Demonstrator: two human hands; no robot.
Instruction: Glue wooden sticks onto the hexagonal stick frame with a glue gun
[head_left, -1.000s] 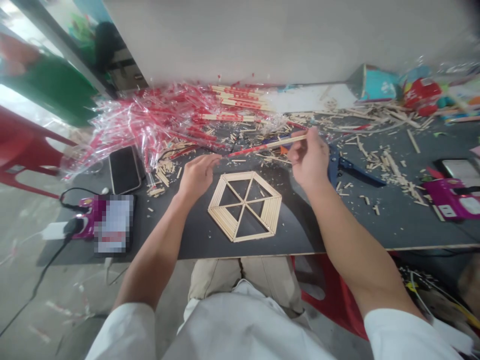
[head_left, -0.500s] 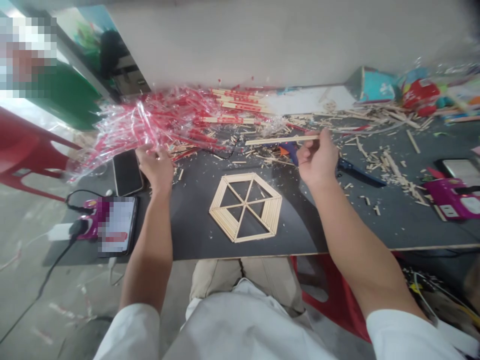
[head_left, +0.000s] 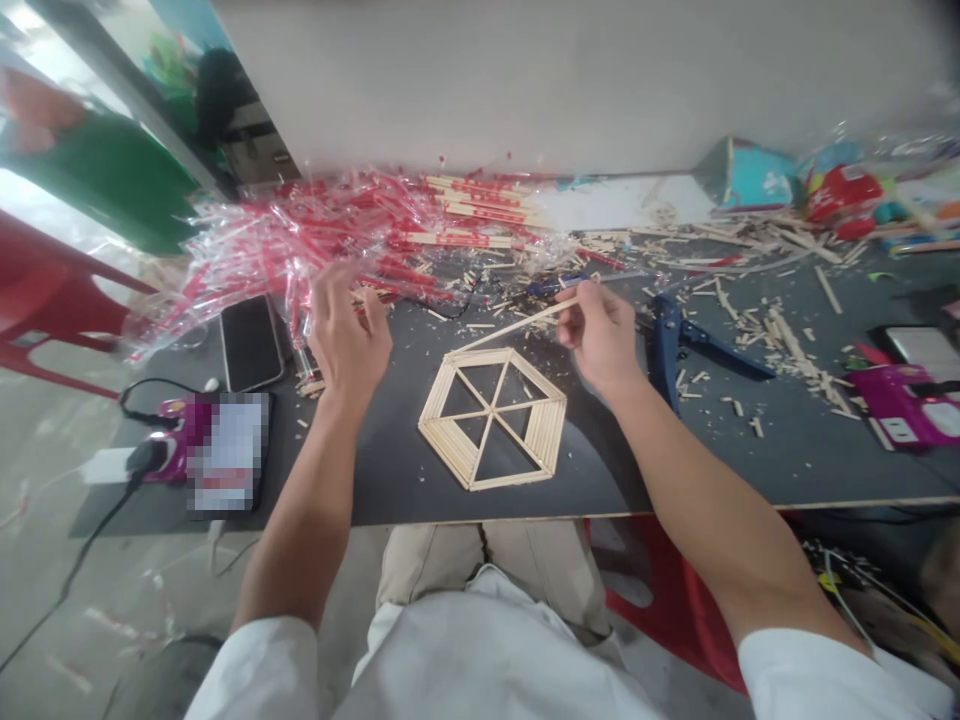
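While the left hand (head_left: 349, 335) hangs open, fingers spread, just over red-printed plastic wrappers (head_left: 300, 240), the right hand (head_left: 600, 335) pinches a thin wooden stick (head_left: 517, 323), its tip just beside the hexagonal stick frame (head_left: 491, 420) on the dark tabletop (head_left: 390, 495).

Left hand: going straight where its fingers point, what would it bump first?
Probably the pile of red plastic wrappers, just ahead of the left hand; its height above them is unclear.

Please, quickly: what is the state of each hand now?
Left hand: open, holding nothing.
Right hand: closed, pinching a wooden stick.
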